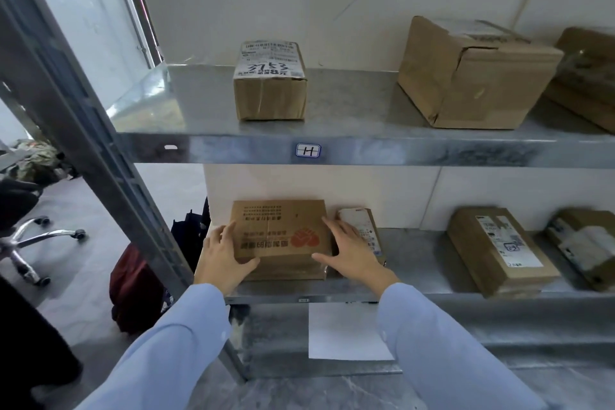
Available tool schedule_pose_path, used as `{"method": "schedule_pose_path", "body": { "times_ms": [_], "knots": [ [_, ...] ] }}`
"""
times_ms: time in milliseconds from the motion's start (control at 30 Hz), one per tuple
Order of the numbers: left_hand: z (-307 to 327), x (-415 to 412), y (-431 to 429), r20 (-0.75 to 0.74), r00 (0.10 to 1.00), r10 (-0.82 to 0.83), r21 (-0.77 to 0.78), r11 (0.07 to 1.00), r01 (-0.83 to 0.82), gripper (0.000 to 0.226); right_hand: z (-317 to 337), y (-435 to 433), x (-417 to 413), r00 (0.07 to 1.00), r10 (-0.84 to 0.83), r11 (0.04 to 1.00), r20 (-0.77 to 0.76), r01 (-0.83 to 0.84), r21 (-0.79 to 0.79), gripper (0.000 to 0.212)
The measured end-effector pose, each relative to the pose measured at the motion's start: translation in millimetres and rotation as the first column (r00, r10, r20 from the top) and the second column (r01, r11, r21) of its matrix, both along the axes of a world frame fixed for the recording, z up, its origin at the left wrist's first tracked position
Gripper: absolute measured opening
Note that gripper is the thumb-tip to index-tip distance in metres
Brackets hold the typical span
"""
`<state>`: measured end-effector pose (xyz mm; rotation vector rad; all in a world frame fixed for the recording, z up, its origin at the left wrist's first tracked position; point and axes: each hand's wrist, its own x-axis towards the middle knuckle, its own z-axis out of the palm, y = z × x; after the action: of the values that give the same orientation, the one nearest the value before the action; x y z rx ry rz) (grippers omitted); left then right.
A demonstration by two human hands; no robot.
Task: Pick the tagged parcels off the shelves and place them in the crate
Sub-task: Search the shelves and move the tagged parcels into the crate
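Observation:
A flat brown parcel (283, 233) with a red printed logo lies at the left end of the lower shelf (416, 280). My left hand (224, 256) lies against its left side, with the thumb across the near top corner. My right hand (349, 251) lies against its right side, fingers straight and thumb on the near edge. Both hands touch the parcel, which rests on the shelf. No crate is in view.
A small labelled box (361, 230) stands right behind my right hand. Two more labelled parcels (499, 250) lie further right. The upper shelf (366, 150) holds a small box marked 3753 (269, 83) and larger boxes (472, 76). A shelf post (100, 150), a red bag (133, 289) and a chair base (33, 243) are on the left.

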<state>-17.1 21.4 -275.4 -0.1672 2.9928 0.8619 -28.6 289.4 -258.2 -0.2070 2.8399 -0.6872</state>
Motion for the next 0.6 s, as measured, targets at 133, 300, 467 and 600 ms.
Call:
{"method": "schedule_pose_path", "body": {
  "times_ms": [133,300,467,600],
  "knots": [
    [0.7,-4.3,-4.2,0.037,0.999,-0.006,0.073,0.997,0.003,0.099,-3.5,0.3,-3.7,0.999,-0.024,0.998,0.044,0.026,-0.065,0.09],
    [-0.1,-6.0,-5.2,0.065,0.997,-0.028,0.188,0.982,0.015,0.099,-15.1,-5.0,-6.8,0.988,-0.038,0.985,0.149,0.063,-0.164,0.103],
    [-5.1,-8.1,-8.2,0.087,0.996,-0.014,0.258,0.966,-0.009,0.098,-24.0,-9.7,-8.6,0.984,-0.04,0.97,0.172,0.079,-0.229,0.108],
    [-7.0,-7.7,-8.3,0.074,0.997,0.01,0.294,0.955,-0.031,0.095,-24.4,-11.1,-9.7,0.987,-0.034,0.966,0.156,0.072,-0.248,0.107]
  ]
}}
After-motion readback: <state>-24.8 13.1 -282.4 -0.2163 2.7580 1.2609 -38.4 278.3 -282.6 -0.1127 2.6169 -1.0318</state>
